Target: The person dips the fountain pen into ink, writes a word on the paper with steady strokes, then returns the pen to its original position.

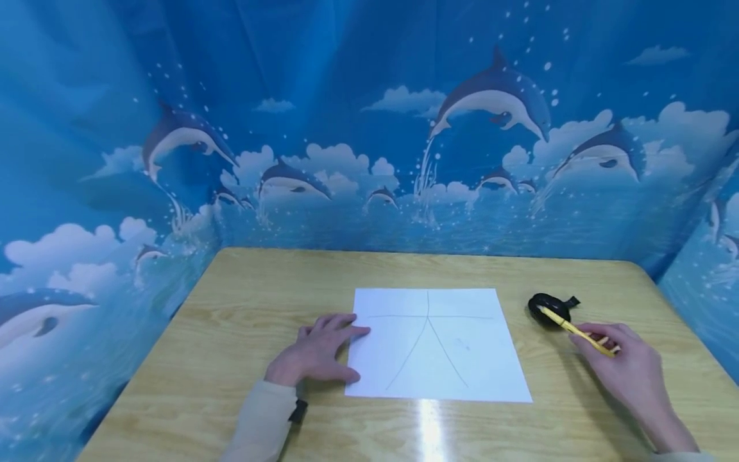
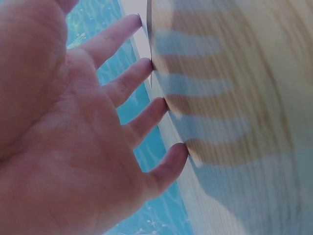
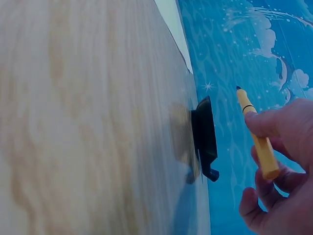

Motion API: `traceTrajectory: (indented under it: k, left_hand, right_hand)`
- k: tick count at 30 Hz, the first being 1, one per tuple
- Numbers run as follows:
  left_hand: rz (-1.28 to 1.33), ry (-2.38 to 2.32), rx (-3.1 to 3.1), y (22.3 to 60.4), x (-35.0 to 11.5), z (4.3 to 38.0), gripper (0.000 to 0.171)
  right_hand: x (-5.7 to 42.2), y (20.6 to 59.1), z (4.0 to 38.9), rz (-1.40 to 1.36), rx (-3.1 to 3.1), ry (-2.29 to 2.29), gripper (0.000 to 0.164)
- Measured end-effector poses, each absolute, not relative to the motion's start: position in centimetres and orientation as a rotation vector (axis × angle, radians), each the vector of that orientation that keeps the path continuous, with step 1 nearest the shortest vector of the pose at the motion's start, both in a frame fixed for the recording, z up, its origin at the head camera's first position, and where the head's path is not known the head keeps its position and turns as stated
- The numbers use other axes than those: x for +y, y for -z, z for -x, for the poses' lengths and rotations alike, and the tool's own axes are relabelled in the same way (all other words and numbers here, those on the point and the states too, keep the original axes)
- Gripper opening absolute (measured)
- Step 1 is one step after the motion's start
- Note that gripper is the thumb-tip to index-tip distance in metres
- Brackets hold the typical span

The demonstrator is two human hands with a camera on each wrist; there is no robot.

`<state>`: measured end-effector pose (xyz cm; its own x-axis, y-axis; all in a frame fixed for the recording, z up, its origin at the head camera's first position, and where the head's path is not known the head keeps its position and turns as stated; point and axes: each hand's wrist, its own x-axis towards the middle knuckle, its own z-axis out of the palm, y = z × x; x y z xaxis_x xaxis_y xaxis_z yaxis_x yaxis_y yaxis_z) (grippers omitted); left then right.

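A white sheet of paper [image 1: 372,359] lies on the table, with a few thin lines drawn on it that meet near its upper middle. My left hand [image 1: 320,350] rests at the sheet's left edge with its fingers spread, the fingertips down on the table and paper. On the right, my right hand [image 1: 629,366] grips a yellow pen [image 3: 266,154] between thumb and fingers, its dark tip uncovered. The pen's tip end overlaps a shiny black rounded thing [image 1: 553,300] with a small tab in the head view; the right wrist view shows them apart.
The light wooden table [image 1: 248,282] has rounded far corners. Blue dolphin-printed sheeting [image 1: 346,218] hangs behind it and along both sides. A bright reflection shines on the tabletop just in front of the paper.
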<state>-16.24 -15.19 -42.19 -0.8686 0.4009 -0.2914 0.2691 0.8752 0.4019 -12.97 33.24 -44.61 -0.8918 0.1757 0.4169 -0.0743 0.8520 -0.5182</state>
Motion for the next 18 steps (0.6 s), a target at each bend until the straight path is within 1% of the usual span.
traceTrajectory:
  k: [6,13,18]
  left_hand:
    - [-0.487,-0.515,2.667,42.3,-15.1,16.2,0.079]
    - [-0.486,-0.514,2.651,42.2,-15.2,16.1,0.078]
    - [-0.49,-0.499,2.651,42.2,-15.1,16.2,0.078]
  right_hand:
    - [34.1,44.8,12.9,0.104,-2.565,-0.736,0.019]
    - [35.0,44.6,13.3,0.188,-2.641,-0.787,0.03]
    - [35.8,44.5,14.3,0.188,-2.653,-0.774,0.032]
